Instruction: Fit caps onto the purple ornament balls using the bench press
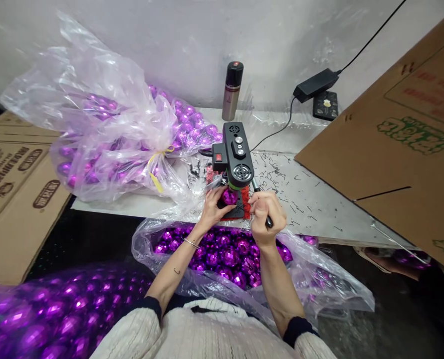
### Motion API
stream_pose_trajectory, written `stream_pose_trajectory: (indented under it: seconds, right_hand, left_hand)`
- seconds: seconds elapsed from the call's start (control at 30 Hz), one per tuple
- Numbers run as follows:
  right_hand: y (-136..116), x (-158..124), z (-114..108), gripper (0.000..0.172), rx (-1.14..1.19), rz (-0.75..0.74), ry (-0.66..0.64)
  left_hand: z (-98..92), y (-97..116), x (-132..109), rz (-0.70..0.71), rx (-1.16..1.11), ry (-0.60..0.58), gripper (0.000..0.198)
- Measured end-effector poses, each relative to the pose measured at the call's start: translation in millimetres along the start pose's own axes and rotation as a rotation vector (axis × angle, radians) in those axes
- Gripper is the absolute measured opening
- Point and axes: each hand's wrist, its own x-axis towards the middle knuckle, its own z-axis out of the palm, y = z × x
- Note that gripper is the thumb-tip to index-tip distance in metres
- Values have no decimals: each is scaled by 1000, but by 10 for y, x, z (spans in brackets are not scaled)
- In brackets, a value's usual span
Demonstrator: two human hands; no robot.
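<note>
A small black bench press machine [239, 154] with a red switch stands on the white table, over a red mat [246, 199]. Under its head sits a shiny purple faceted ball [229, 196], pinched between the thumb and fingers of my left hand [214, 205]. My right hand [269, 215] is wrapped round the machine's lever handle [269, 221], whose black tip shows below my fingers. Directly below the table edge, an open clear plastic bag [143, 239] full of similar purple balls [229, 257] lies between my forearms.
A tied clear bag [132, 134] of purple balls covers the table's left side. Behind the machine stand a spray can [232, 92] and a power adapter [315, 85]. Cardboard boxes flank both sides, the right box [394, 139] leaning over the table [282, 199]. Small black bits litter the tabletop.
</note>
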Motion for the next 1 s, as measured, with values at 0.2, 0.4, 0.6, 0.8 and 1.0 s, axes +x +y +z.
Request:
stream_pose_trajectory:
  seconds: [0.2, 0.4, 0.6, 0.8, 1.0]
  right_hand:
    - [180, -277, 72, 31, 9, -41, 43]
    - [363, -502, 183, 36, 21, -56, 121]
    - [464, -543, 231, 36, 90, -68, 143]
    - [527, -607, 234, 35, 108, -114, 133]
    - [242, -228, 131, 37, 77, 36, 153]
  left_hand:
    - [45, -39, -46, -2, 2, 28, 68]
    - [64, -58, -57, 11, -2, 32, 69]
    - [88, -77, -66, -10, 3, 21, 69]
    - [86, -49, -16, -50, -16, -5, 66]
    - [63, -24, -70, 23, -45, 3, 68]
